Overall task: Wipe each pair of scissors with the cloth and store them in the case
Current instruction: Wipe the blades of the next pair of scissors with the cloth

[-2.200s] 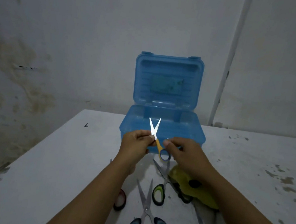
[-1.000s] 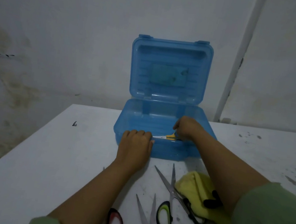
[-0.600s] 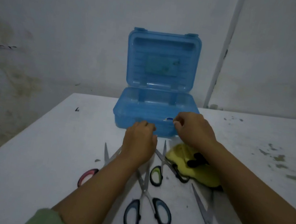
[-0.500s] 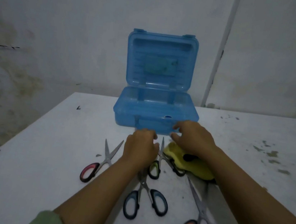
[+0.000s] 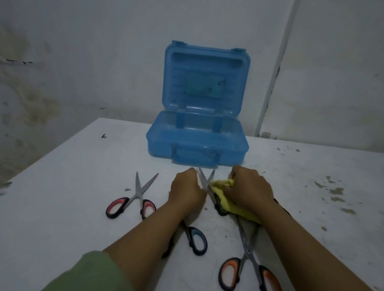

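A dim room with pale, greyish plastered walls (image 5: 106, 12). The left stretch of wall carries brownish damp stains (image 5: 21, 98) and a short dark crack (image 5: 16, 61). A white vertical pipe (image 5: 277, 71) runs down the wall right of centre. The white worktop (image 5: 58, 188) meets the wall and shows dark specks and chipped patches (image 5: 333, 193) on its right side.

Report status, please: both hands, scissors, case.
Left hand on scissors, blades open. Right hand grips yellow cloth beside blades. Blue case open. Three pairs lie loose; nothing blocks.
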